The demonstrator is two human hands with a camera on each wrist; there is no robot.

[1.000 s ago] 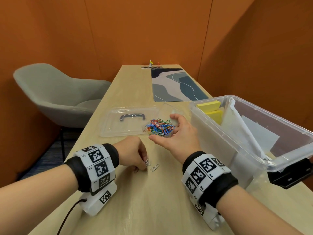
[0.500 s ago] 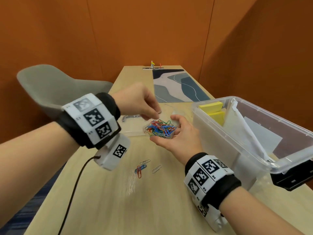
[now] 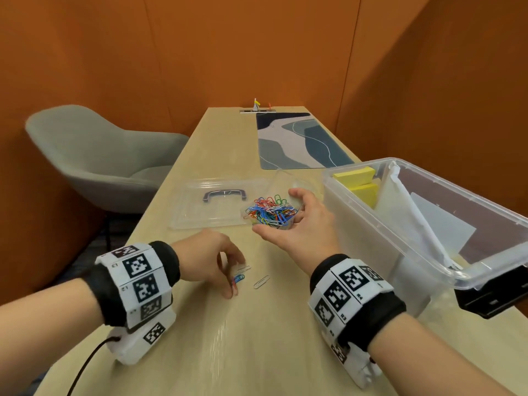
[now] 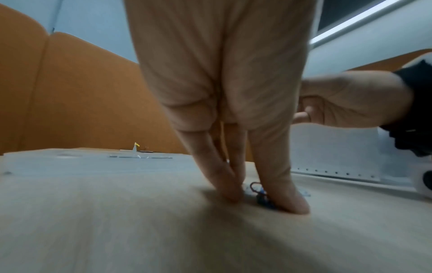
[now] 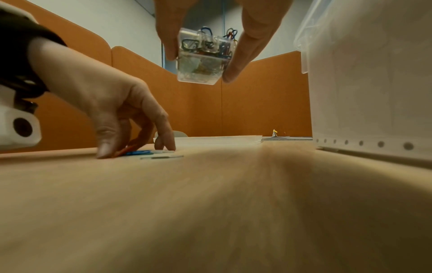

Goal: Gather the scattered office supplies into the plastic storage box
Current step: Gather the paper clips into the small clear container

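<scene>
My right hand [image 3: 278, 215] holds a small clear box of coloured paper clips [image 3: 268, 214] above the table, between thumb and fingers; the right wrist view shows this clip box [image 5: 201, 62] from below. Several loose clips lie on the table: a blue and a red clip [image 3: 237, 278] and two silver clips [image 3: 261, 281]. My left hand [image 3: 233, 277] is down on the table, its thumb and fingertips [image 4: 287, 201] closing on the blue and red clips [image 4: 261, 197]. The large plastic storage box [image 3: 371, 221] stands at the right.
Yellow sticky notes [image 3: 355, 175] and white papers lie inside the storage box. Its clear lid [image 3: 211, 208] lies flat behind my left hand. A patterned desk mat [image 3: 297, 141] covers the far table. A grey chair [image 3: 100, 158] stands left of the table.
My left hand took a clip up to the clip box half a second ago and has come back down onto the blue and red clips. The right hand has stayed put.
</scene>
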